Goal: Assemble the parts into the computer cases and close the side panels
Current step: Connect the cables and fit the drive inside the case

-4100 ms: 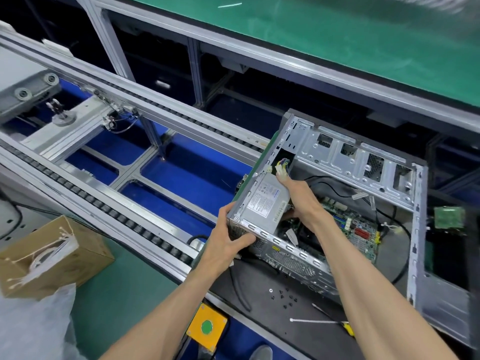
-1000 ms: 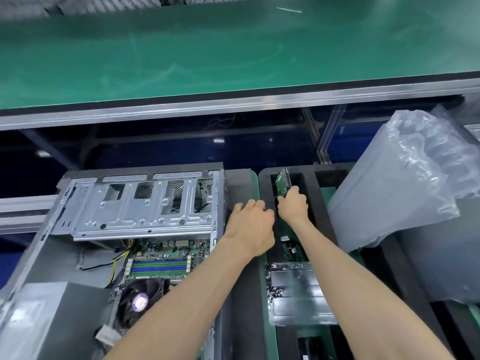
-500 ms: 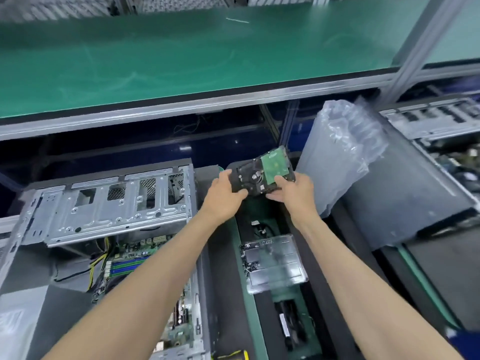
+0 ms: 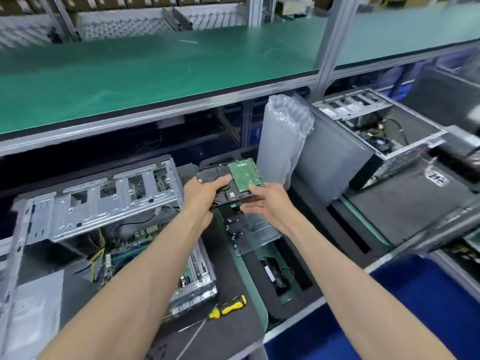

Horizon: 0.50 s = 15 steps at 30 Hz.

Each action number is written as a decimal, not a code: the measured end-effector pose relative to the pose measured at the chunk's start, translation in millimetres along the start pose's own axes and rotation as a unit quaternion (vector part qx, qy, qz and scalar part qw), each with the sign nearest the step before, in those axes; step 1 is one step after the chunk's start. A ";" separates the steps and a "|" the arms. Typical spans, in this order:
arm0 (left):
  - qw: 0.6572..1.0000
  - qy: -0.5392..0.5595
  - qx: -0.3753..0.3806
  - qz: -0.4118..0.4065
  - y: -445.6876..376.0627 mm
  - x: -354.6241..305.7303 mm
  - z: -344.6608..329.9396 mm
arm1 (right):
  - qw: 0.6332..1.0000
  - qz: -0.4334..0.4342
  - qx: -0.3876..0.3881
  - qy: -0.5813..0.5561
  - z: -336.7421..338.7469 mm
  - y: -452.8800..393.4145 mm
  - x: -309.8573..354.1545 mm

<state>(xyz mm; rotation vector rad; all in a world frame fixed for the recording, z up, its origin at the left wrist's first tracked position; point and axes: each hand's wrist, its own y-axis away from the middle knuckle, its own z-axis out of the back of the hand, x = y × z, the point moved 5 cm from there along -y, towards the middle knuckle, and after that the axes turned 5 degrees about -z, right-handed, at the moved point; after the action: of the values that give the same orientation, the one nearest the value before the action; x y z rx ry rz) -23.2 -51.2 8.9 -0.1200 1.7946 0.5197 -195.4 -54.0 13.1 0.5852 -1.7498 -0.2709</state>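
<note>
hard drive [image 4: 228,181] between both hands' fingers [image 4: 220,182]

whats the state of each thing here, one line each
hard drive: held up in both hands, circuit board facing up
left hand: gripping the drive
right hand: holding the drive's right edge
near computer case: side open
far computer case: side open
screwdriver: lying unused

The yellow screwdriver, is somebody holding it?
No, the screwdriver lies on the dark mat; both hands hold the hard drive.
</note>
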 end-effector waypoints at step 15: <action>1.000 -0.017 -0.021 0.009 46.6 1.7 72.5 | 0.816 -0.131 -0.101 0.554 96.0 44.3 -154.6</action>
<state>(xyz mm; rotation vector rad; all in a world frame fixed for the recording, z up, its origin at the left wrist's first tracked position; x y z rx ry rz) 24.9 20.3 6.2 -0.1243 1.7529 0.5693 -272.7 51.7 -120.8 0.6362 -0.4937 -0.2248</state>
